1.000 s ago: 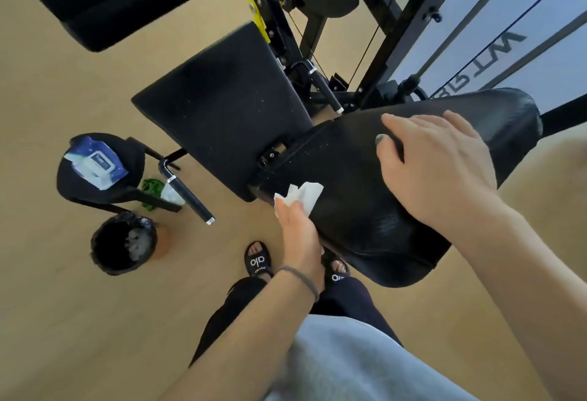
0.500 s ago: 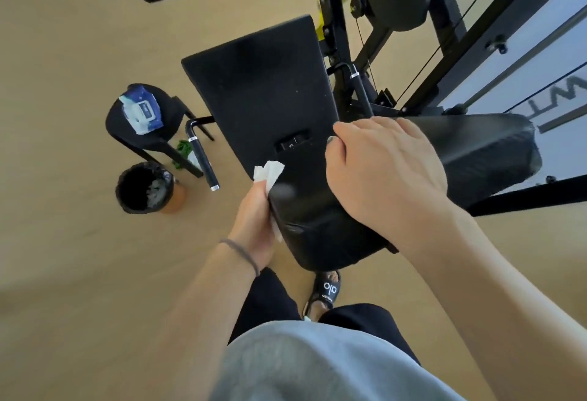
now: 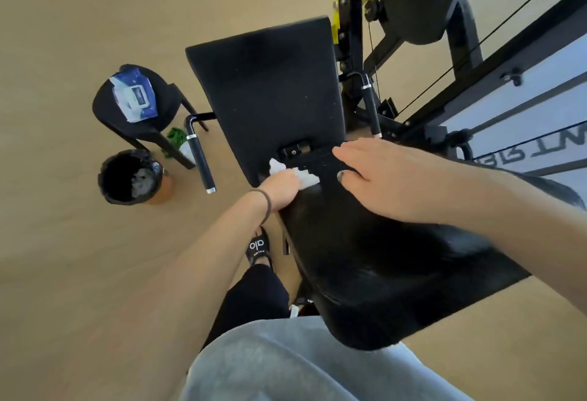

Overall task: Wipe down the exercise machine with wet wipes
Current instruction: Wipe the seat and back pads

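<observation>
Since half a second ago my left hand has climbed from the pad's near left edge to the hinge end, and the wet wipe has gone with it; the head view has also swung, so the upright back pad now fills the centre. Noted from the left: a black stool carries a blue pack of wipes. Just in front of it a black-lined bin stands on the tan floor, with pale crumpled material inside. A black grip handle hangs between the stool and the back pad. My left hand grasps the white wipe and presses it on the seat pad at the gap below the back pad, beside the metal bracket. My sandalled foot shows under that wrist. My right hand lies flat and released on the seat pad, fingers straight, its thumb close to the wipe but apart from it. At far right the black frame and cables of the machine run up past a pale panel.
</observation>
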Demonstrator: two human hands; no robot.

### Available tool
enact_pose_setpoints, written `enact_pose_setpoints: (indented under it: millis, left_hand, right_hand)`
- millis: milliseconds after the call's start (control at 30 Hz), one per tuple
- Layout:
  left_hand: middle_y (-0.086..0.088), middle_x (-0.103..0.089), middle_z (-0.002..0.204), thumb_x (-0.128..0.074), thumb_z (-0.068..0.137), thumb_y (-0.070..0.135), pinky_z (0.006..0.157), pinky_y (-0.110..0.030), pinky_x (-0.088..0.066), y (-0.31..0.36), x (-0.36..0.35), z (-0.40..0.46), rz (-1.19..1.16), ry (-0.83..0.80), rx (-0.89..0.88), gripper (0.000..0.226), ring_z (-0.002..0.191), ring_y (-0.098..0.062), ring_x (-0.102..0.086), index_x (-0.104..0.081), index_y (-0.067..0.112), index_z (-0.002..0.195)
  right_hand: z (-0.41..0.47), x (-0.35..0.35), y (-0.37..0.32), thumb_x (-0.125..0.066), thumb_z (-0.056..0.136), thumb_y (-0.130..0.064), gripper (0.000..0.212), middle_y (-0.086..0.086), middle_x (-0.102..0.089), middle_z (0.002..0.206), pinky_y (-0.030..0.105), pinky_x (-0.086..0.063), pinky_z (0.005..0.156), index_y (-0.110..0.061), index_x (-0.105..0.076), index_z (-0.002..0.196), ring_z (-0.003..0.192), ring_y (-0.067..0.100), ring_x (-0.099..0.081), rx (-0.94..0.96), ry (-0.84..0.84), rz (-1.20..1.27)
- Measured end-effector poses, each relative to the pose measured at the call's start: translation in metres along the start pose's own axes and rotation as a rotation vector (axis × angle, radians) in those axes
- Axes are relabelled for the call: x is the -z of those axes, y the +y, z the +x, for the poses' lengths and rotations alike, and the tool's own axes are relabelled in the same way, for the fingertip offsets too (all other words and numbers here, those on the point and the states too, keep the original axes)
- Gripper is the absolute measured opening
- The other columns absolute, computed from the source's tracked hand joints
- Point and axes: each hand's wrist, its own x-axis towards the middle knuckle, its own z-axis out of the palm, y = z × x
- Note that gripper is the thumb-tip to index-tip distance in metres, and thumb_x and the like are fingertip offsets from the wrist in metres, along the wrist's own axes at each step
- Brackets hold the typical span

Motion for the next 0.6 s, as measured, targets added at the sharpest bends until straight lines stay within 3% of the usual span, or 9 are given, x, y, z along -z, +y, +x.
enact_pose_setpoints:
  millis: [100,167,233,300,400,467,533,600]
  left_hand:
    - [-0.007,-0.052,0.144,-0.036,0.104,0.011,0.106,-0.033,-0.034,0.007,-0.003,-0.001,0.136,-0.168,-0.274,0.042,0.130,-0.023,-0.048,-0.050,0.019,0.143]
    - [0.008,-0.064,0.119,-0.045,0.098,0.007,0.095,-0.028,-0.043,0.006,-0.003,-0.007,0.037,-0.232,-0.411,0.042,0.108,-0.010,-0.058,-0.060,0.038,0.121]
    - [0.013,-0.066,0.109,-0.056,0.095,0.009,0.092,-0.026,-0.048,0.002,0.001,-0.004,-0.077,-0.183,-0.443,0.033,0.103,-0.005,-0.060,-0.060,0.037,0.112]
    - [0.013,-0.062,0.113,-0.065,0.093,0.021,0.092,-0.029,-0.049,-0.003,0.005,-0.002,-0.135,-0.139,-0.408,0.030,0.106,-0.006,-0.059,-0.055,0.035,0.118]
    - [0.005,-0.052,0.137,-0.066,0.091,0.020,0.105,-0.035,-0.045,-0.006,0.010,-0.002,-0.122,-0.136,-0.359,0.061,0.122,-0.016,-0.055,-0.034,0.031,0.143]
    - [0.000,-0.050,0.144,-0.059,0.095,0.015,0.114,-0.038,-0.039,-0.009,0.009,-0.002,-0.075,-0.202,-0.365,0.075,0.129,-0.017,-0.051,-0.016,0.028,0.156]
    - [0.013,-0.061,0.130,-0.058,0.094,0.019,0.115,-0.039,-0.037,-0.012,0.006,0.000,-0.081,-0.204,-0.364,0.078,0.126,-0.012,-0.054,-0.015,0.024,0.158]
    - [0.024,-0.066,0.113,-0.058,0.090,0.025,0.113,-0.041,-0.040,-0.015,0.004,0.002,-0.121,-0.190,-0.354,0.080,0.118,-0.008,-0.059,-0.017,0.022,0.159]
  right_hand:
    - [0.018,0.002,0.005,-0.031,0.110,-0.036,0.049,-0.005,-0.035,0.161,0.032,-0.025,0.120,-0.023,-0.033,0.157,0.147,0.013,-0.031,-0.011,-0.067,0.107]
    - [0.030,-0.006,0.007,-0.032,0.109,-0.038,0.051,-0.008,-0.031,0.164,0.030,-0.021,0.123,-0.025,-0.031,0.158,0.150,0.011,-0.027,0.017,-0.128,0.165]
    - [0.037,-0.014,0.007,-0.033,0.108,-0.044,0.052,-0.013,-0.030,0.162,0.034,-0.022,0.124,-0.028,-0.031,0.157,0.151,0.013,-0.026,0.042,-0.214,0.222]
    - [0.039,-0.022,0.003,-0.033,0.106,-0.050,0.050,-0.014,-0.036,0.155,0.037,-0.027,0.121,-0.030,-0.035,0.152,0.148,0.019,-0.031,0.060,-0.305,0.251]
    - [0.047,-0.034,-0.003,-0.029,0.106,-0.053,0.062,-0.006,-0.025,0.163,0.035,-0.016,0.124,-0.027,-0.017,0.161,0.152,0.016,-0.019,0.129,-0.359,0.177]
    - [0.056,-0.037,-0.001,-0.025,0.103,-0.056,0.062,-0.005,-0.039,0.155,0.038,-0.021,0.122,-0.026,-0.027,0.158,0.143,0.015,-0.031,0.209,-0.279,0.064]
    - [0.064,-0.037,0.003,-0.021,0.096,-0.060,0.060,-0.010,-0.054,0.131,0.040,-0.034,0.112,-0.029,-0.047,0.140,0.121,0.012,-0.043,0.260,-0.218,0.047]
    - [0.071,-0.036,0.009,-0.025,0.096,-0.062,0.057,-0.011,-0.054,0.128,0.040,-0.038,0.108,-0.030,-0.052,0.135,0.115,0.013,-0.046,0.285,-0.227,0.094]
